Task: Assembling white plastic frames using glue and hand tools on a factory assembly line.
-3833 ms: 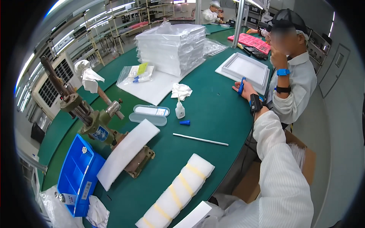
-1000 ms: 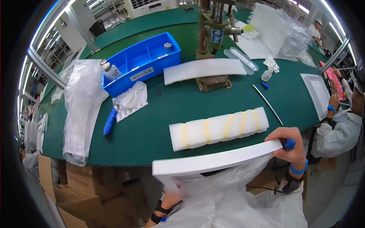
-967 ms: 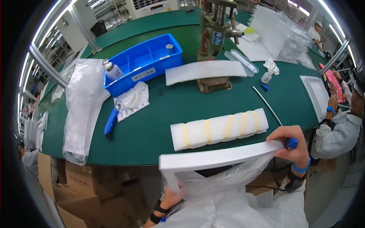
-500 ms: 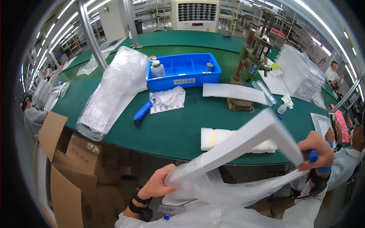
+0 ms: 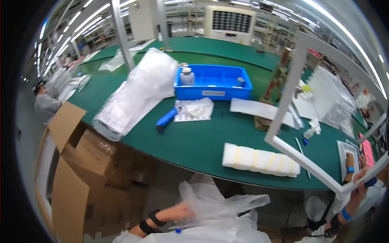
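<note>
Half a second on, the white rectangular frame has swung from a low slant across the lap to nearly upright at the right of the view, free of the clear plastic bag that had trailed from it; the right hand pinches the frame's lower corner, its grip pressed together on the thin bar, while the left hand lies low against the lap with its fingers hidden in the bag's crumpled film, so whether that grip is spread or pressed together cannot be told; the frame reads as light and stiff, one hand bearing it from a corner, yet its bars look slender enough to twist, so a second hold on the opposite long side would likely steady it; the bag is soft, slippery film best gathered by its open edge; on the green tabletop lie one blue bin with two small bottles inside, one blue-handled tool, one strip of white and yellow foam blocks, one flat white sheet and one long bundle of bagged white goods; open cardboard boxes stand below the edge at the left.
</note>
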